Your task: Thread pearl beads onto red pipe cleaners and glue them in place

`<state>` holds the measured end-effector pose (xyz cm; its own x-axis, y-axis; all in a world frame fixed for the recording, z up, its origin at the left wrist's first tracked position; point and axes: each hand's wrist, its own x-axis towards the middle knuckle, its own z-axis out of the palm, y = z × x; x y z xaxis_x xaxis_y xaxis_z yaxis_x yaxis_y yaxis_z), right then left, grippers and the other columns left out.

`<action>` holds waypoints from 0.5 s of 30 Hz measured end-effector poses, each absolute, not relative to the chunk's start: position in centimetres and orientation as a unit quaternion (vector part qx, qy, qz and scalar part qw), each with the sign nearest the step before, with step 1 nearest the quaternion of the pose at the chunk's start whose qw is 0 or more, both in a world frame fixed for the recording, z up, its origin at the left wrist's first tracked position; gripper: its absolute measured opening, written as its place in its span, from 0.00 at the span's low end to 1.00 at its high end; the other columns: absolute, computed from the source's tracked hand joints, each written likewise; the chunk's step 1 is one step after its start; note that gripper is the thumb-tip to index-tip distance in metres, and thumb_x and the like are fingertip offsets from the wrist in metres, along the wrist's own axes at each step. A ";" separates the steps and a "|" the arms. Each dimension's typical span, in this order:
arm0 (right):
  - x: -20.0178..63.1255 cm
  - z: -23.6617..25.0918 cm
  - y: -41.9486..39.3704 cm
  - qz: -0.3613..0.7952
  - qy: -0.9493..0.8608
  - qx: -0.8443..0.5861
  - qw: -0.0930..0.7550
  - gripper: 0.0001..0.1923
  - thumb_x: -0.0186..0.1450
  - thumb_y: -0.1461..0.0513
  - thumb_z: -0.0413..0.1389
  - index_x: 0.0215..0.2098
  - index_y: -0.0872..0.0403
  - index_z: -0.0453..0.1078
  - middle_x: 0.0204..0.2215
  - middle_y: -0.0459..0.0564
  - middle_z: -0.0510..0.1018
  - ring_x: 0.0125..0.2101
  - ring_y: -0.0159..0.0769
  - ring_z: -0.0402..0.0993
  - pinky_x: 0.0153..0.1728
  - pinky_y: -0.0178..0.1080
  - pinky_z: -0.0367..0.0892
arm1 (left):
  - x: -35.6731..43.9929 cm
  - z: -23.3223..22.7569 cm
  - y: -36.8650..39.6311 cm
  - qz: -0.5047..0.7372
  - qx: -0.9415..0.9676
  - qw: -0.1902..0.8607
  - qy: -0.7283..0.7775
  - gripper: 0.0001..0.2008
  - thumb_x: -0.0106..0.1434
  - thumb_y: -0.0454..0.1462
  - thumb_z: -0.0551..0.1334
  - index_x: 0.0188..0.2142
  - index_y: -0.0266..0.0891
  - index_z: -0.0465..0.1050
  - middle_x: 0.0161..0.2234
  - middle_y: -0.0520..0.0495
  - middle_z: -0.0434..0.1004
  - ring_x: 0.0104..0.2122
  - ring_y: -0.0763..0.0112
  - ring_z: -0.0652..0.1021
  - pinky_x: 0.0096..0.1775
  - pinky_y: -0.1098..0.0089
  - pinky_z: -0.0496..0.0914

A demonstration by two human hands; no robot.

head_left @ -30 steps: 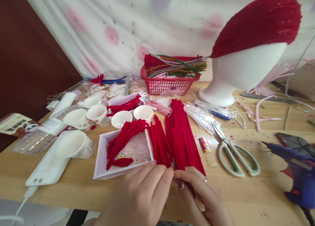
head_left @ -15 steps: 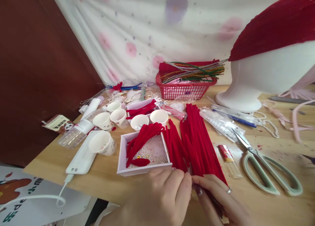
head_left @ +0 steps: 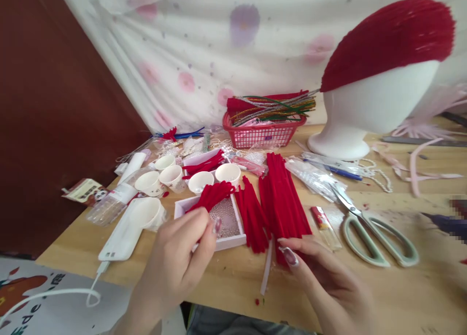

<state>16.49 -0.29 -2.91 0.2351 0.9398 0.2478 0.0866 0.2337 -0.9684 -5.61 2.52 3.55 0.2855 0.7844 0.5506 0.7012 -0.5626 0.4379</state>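
Observation:
My left hand (head_left: 178,257) is closed in a loose pinch above the near edge of a white box (head_left: 224,243); whatever lies between its fingers is hidden. The box holds tiny pearl beads (head_left: 223,218) and red fuzzy pieces (head_left: 215,195). My right hand (head_left: 324,281) holds thumb and forefinger close together at the near end of a bundle of red chenille stems (head_left: 282,194); anything between the tips is too small to make out. A shorter red bundle (head_left: 251,218) lies to its left. A thin pale strip (head_left: 267,271) rests on the table between my hands.
Scissors (head_left: 375,232) and a lighter (head_left: 324,228) lie at the right. Several paper cups (head_left: 201,182) and a white power bank (head_left: 122,232) with a cable are at the left. Behind stand a red basket (head_left: 264,133) and a white mannequin head (head_left: 379,96) wearing red stems. Another person's hand blurs at far right.
My hands, together at the table's front before, have come apart. My left hand has moved left, over the white box. The thin pale strip now shows, and the view has shifted.

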 end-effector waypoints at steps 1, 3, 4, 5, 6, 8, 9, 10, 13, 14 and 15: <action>16.2 -2.8 -0.4 0.355 -0.489 -0.506 0.616 0.03 0.64 0.59 0.66 0.35 0.44 0.84 0.31 0.47 0.82 0.31 0.37 0.79 0.31 0.32 0.75 | -5.2 3.3 2.4 0.370 0.813 0.069 0.444 0.17 0.73 0.30 0.53 0.25 0.41 0.59 0.21 0.57 0.62 0.20 0.77 0.65 0.24 0.70 0.59; 15.9 -2.8 -0.5 0.355 -0.472 -0.499 0.634 0.06 0.63 0.62 0.66 0.33 0.42 0.84 0.29 0.44 0.80 0.31 0.35 0.77 0.31 0.31 0.72 | -4.1 2.9 2.4 0.377 0.829 0.087 0.405 0.16 0.72 0.29 0.56 0.27 0.41 0.64 0.24 0.56 0.70 0.24 0.78 0.72 0.26 0.73 0.64; 15.9 -2.8 -0.6 0.356 -0.473 -0.495 0.636 0.07 0.63 0.63 0.66 0.33 0.42 0.84 0.29 0.44 0.80 0.31 0.35 0.76 0.31 0.31 0.71 | -3.7 2.7 2.4 0.387 0.829 0.089 0.394 0.12 0.72 0.28 0.57 0.31 0.40 0.69 0.29 0.55 0.76 0.28 0.77 0.76 0.30 0.75 0.69; 15.9 -2.8 -0.6 0.353 -0.478 -0.494 0.634 0.08 0.64 0.64 0.65 0.34 0.42 0.84 0.29 0.44 0.81 0.31 0.35 0.76 0.32 0.32 0.70 | -3.3 2.6 2.4 0.397 0.827 0.089 0.388 0.09 0.71 0.27 0.58 0.38 0.40 0.73 0.34 0.53 0.80 0.33 0.77 0.80 0.36 0.77 0.72; 16.0 -2.8 -0.7 0.349 -0.485 -0.495 0.631 0.09 0.64 0.64 0.65 0.34 0.41 0.84 0.29 0.44 0.81 0.32 0.35 0.76 0.32 0.32 0.70 | -2.9 2.5 2.4 0.405 0.825 0.091 0.384 0.09 0.70 0.27 0.60 0.44 0.41 0.75 0.39 0.52 0.83 0.38 0.76 0.81 0.41 0.78 0.74; 16.1 -2.8 -0.8 0.339 -0.502 -0.499 0.620 0.09 0.64 0.64 0.65 0.36 0.42 0.84 0.31 0.45 0.82 0.33 0.36 0.76 0.33 0.33 0.71 | -2.3 2.4 2.5 0.415 0.824 0.100 0.373 0.12 0.70 0.27 0.61 0.49 0.41 0.76 0.42 0.51 0.84 0.41 0.77 0.82 0.46 0.79 0.74; 16.2 -2.8 -0.8 0.334 -0.511 -0.500 0.614 0.09 0.65 0.64 0.65 0.37 0.42 0.84 0.32 0.45 0.82 0.33 0.36 0.76 0.32 0.33 0.71 | -2.0 2.4 2.6 0.416 0.826 0.113 0.364 0.12 0.71 0.28 0.60 0.49 0.41 0.77 0.42 0.51 0.84 0.41 0.77 0.82 0.46 0.80 0.74; 16.3 -2.7 -0.8 0.331 -0.521 -0.498 0.609 0.09 0.65 0.64 0.64 0.37 0.42 0.83 0.31 0.45 0.82 0.32 0.35 0.76 0.31 0.32 0.71 | -1.7 2.4 2.7 0.413 0.830 0.125 0.353 0.10 0.71 0.29 0.60 0.47 0.40 0.78 0.41 0.51 0.84 0.40 0.77 0.82 0.46 0.80 0.75; 16.5 -2.4 -0.5 0.322 -0.561 -0.473 0.598 0.08 0.66 0.65 0.63 0.37 0.43 0.81 0.29 0.43 0.80 0.28 0.33 0.76 0.29 0.30 0.70 | -0.6 2.1 2.8 0.415 0.835 0.141 0.333 0.07 0.72 0.34 0.62 0.45 0.38 0.79 0.40 0.47 0.85 0.39 0.73 0.83 0.43 0.75 0.77; 16.6 -2.2 -0.4 0.322 -0.581 -0.461 0.588 0.08 0.67 0.65 0.62 0.37 0.43 0.81 0.28 0.43 0.79 0.27 0.33 0.76 0.29 0.30 0.71 | -0.3 2.0 2.8 0.424 0.829 0.149 0.332 0.06 0.72 0.35 0.63 0.43 0.37 0.80 0.39 0.47 0.85 0.37 0.72 0.83 0.42 0.74 0.77; 16.8 -2.1 -0.3 0.325 -0.601 -0.450 0.575 0.08 0.67 0.65 0.62 0.37 0.43 0.81 0.27 0.44 0.79 0.27 0.33 0.77 0.29 0.31 0.72 | -0.1 1.8 2.7 0.435 0.820 0.164 0.334 0.06 0.71 0.35 0.63 0.42 0.37 0.80 0.37 0.47 0.85 0.36 0.71 0.83 0.40 0.74 0.77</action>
